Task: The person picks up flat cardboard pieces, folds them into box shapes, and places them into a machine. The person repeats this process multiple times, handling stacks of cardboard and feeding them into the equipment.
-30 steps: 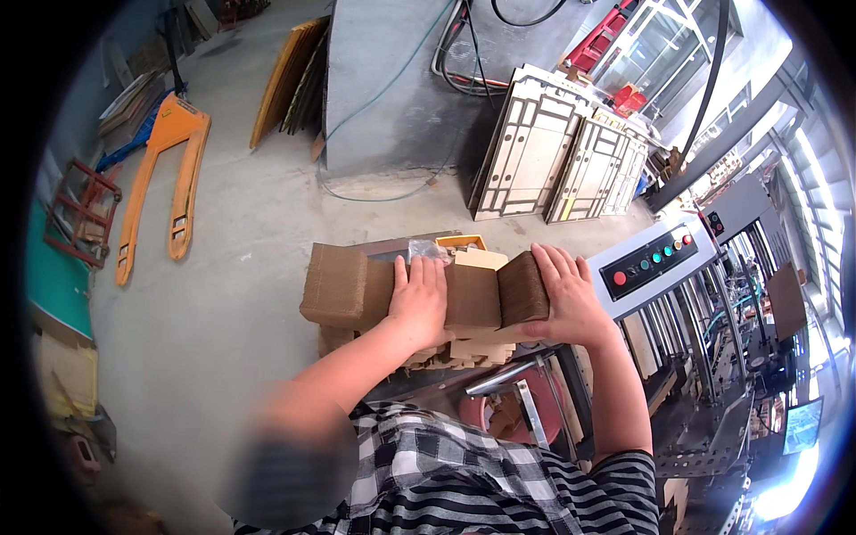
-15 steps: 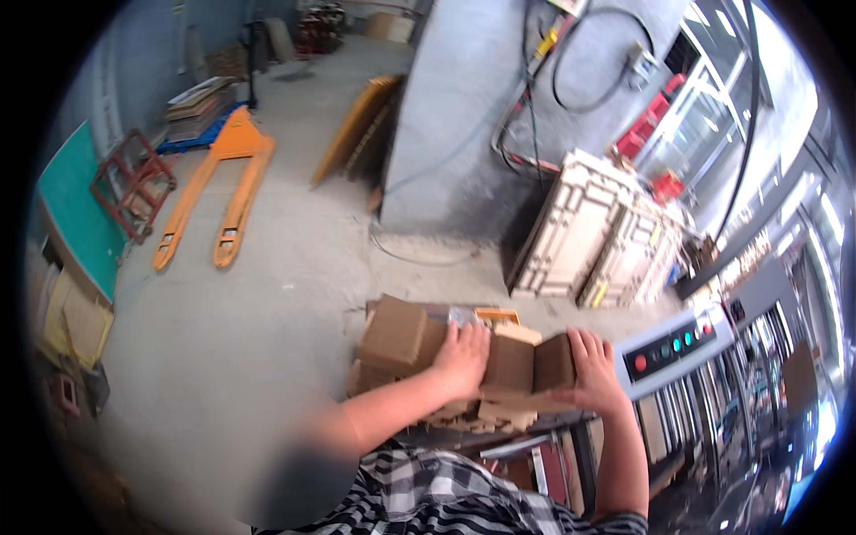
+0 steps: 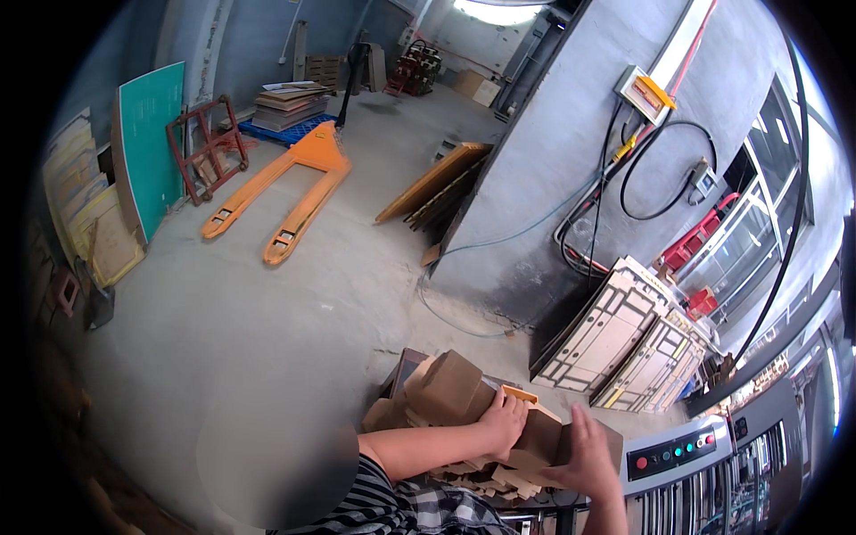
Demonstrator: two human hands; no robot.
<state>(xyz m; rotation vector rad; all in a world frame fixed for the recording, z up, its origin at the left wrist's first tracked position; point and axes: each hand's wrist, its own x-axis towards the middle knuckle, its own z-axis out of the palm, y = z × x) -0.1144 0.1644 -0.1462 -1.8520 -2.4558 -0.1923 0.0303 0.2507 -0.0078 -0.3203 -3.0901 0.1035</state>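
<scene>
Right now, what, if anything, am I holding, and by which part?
Your left hand holds the cardboard by its middle. Your right hand is near its right end; its grip is unclear.

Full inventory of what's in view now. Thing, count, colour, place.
Cardboard stacks: at least three, brown, around the hands
Tray: one, yellow-orange, beyond left hand
Control panel: one, grey and black, lower right
Rollers: several, silver, below panel
Patterned boards: several, cream with dark lines, leaning, right of centre
Wall box: one, white and yellow, upper right
Yellow-edged panels: several, leaning, upper centre
Pallet jack: one, orange, floor, left
Blue pallet: one, behind jack
Stacked boards: several, mixed, on pallet
Metal frame: one, red, left
Large board: one, teal, left
Far clutter: too small to count
Left hand: one, bare, on cardboard
Right hand: one, bare, fingers spread, by cardboard; contact unclear
</scene>
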